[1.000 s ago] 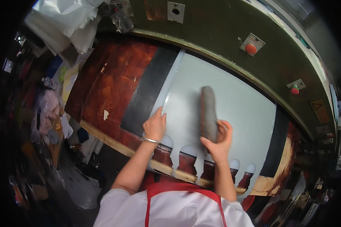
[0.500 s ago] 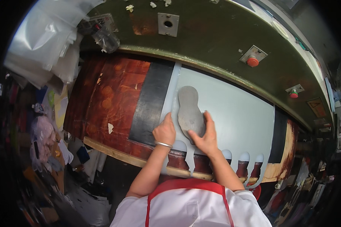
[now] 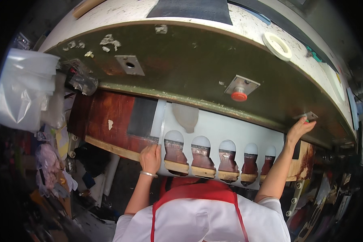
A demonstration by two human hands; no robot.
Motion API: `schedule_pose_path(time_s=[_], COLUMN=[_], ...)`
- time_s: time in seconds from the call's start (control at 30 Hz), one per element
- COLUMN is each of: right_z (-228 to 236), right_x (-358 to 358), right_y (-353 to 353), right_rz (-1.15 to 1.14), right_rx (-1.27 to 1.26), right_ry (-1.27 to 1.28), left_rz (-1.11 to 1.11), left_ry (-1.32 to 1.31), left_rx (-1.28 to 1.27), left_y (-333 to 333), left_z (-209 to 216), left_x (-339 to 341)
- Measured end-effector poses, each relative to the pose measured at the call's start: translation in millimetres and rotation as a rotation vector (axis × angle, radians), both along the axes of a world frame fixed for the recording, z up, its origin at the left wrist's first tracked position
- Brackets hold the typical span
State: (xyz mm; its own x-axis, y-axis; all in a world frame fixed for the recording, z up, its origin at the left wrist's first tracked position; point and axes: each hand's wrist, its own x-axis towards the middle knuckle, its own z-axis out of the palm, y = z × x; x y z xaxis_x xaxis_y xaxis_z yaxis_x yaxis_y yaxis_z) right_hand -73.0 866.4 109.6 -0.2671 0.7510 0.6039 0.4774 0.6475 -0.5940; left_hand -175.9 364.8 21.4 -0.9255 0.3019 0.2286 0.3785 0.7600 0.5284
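Already, five cutouts (image 3: 201,155) are made, the sheet (image 3: 238,129) beside the grey block (image 3: 185,116) left uncut, its edge pinched by the left hand (image 3: 150,159), the right hand's (image 3: 299,128) grip at the button (image 3: 307,120) indeterminable.

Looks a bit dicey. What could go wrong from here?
The right hand is at the green button on the machine: if that sets something moving, the left hand, at the edge of the pale sheet, might be too close. The grey sole-shaped piece seems loose on the sheet, so a tug could shift it. The narrow strips between the sheet's cut-outs might tear if pulled.
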Motion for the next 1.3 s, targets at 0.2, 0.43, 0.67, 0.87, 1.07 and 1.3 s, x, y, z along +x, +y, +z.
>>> schedule_pose_path(time_s=[0.2, 0.43, 0.67, 0.87, 1.07, 1.3], right_z=[-24.2, 18.6, -20.7, -42.7, -47.6, -46.0], right_x=[-9.1, 42.5, -2.6, -51.3, -55.3, -22.2], right_y=[4.6, -45.0, -186.3, -287.2, -396.0, -508.8], right_rz=[-0.057, -0.33, 0.602, 1.089, 1.53, 1.921], right_rx=[0.047, 0.072, 0.251, 0.093, -0.002, 0.011], right_ry=[0.155, -0.93, -0.167, -0.253, -0.346, -0.388], left_rz=[0.029, 0.109, 0.161, 0.159, 0.191, 0.279], left_ry=[0.073, -0.083, 0.12, 0.111, 0.075, -0.028], left_rx=[0.022, -0.014, 0.125, 0.199, 0.237, 0.095], left_y=[43.1, 43.0, 61.4, 46.2, 12.7, -5.5], left_z=[-4.7, -17.3, -43.2, -40.2, -23.2, -35.8], left_x=[-63.2, -61.0, -65.3, -29.3, 23.5, 58.2])
